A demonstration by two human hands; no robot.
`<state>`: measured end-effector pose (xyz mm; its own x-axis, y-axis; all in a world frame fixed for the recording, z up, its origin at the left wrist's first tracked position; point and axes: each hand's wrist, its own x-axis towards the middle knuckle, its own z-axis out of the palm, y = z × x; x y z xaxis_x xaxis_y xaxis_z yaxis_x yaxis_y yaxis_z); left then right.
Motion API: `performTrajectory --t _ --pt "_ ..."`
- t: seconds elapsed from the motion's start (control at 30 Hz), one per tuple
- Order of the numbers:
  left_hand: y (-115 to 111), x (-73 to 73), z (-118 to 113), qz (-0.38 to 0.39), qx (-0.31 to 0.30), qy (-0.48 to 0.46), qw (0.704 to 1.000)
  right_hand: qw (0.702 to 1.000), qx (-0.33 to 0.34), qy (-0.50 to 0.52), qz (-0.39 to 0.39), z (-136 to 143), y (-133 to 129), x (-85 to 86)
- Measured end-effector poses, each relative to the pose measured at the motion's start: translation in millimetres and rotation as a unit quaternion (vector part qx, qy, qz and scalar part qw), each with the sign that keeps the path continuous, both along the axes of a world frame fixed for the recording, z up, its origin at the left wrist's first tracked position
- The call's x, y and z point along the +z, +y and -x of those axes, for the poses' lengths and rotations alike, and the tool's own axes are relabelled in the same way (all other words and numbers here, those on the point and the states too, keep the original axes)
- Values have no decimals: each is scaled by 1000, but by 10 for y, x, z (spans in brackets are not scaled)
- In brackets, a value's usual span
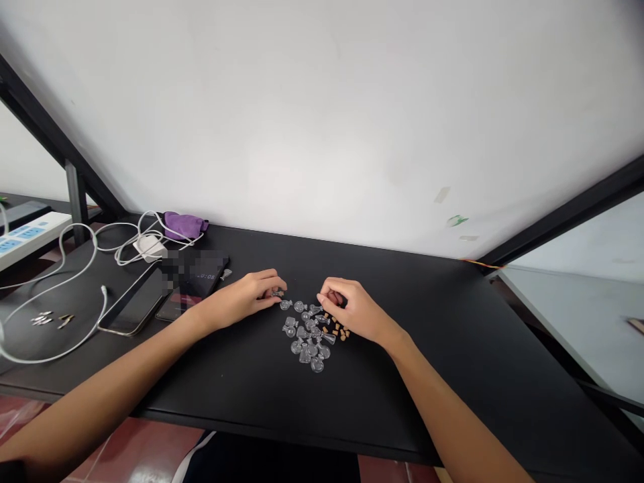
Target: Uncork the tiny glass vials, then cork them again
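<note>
A loose cluster of tiny clear glass bottles (312,349), some round and some flask-shaped, lies on the black table. Small tan cork stoppers (343,333) are scattered along the right side of the cluster. At the cluster's upper left, my left hand (254,293) pinches a tiny glass bottle (278,293) between thumb and fingers. My right hand (355,307) is just above the corks, its fingers curled in and the thumb pressed against them. Whatever it may hold is hidden by the fingers.
Two phones (133,302) lie left of my left hand, with one small clear piece (226,274) beside them. Small metal pieces (42,319), a white cable (75,359), a purple pouch (184,225) and a power strip (33,235) are farther left. A white wall (322,134) rises behind the table.
</note>
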<state>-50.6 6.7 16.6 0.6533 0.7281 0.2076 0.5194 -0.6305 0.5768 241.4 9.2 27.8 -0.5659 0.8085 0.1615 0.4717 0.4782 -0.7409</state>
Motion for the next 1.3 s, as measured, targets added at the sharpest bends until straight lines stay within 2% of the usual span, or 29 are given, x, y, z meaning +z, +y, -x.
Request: performTrajectory --t 0.07,0.13,0.3,0.57,0.77,1.0,1.3 --pt "-57 -43 -89 -18 -5 -76 997 1000 12 -7 -13 79 -71 32" --pt "-136 -60 -180 -32 -29 -115 992 999 31 -13 -1 159 -143 59" --pt "-268 -49 -298 -56 -49 -147 986 998 62 -21 -13 288 -249 58" --pt "-226 -26 -251 -102 -20 -139 985 998 27 -48 -39 204 -190 78" --pt "-154 38 -157 -55 -60 -45 996 1000 -18 2 -2 81 -80 69" --pt "-83 88 -114 19 -43 -61 997 999 -21 18 15 45 -14 -15" --pt "-14 160 -11 169 -86 -34 981 1000 -16 16 10 24 -10 5"
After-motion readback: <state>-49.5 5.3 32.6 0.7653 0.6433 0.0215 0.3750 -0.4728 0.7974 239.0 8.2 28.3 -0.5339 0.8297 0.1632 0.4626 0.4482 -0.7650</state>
